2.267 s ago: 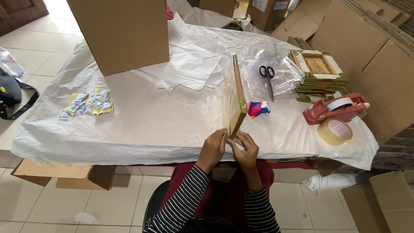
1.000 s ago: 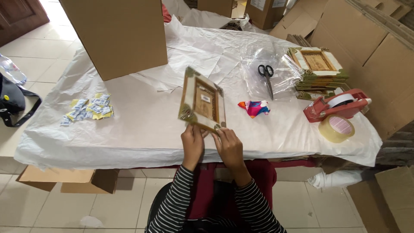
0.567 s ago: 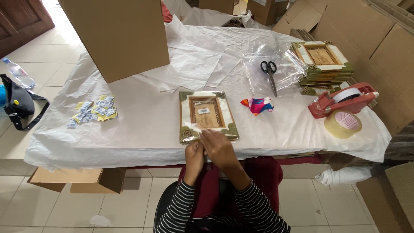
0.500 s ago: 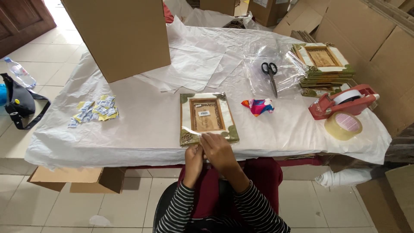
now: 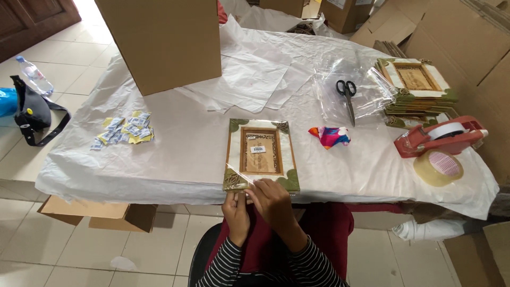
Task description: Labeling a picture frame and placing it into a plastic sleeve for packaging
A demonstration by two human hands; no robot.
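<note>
Here the picture frame (image 5: 261,154) lies flat at the table's (image 5: 175,159) six-o'clock edge, scissors (image 5: 347,93) at two o'clock. Both the left hand (image 5: 236,212) and right hand (image 5: 274,199) pinch its clear wrap; pulling evenly, low, would likely avoid tearing.

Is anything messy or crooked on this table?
Nothing is broken or spilled. The picture frame lies flat and straight by both hands. Only the small packets sit in a loose scattered heap, and the white paper sheets are rumpled.
</note>
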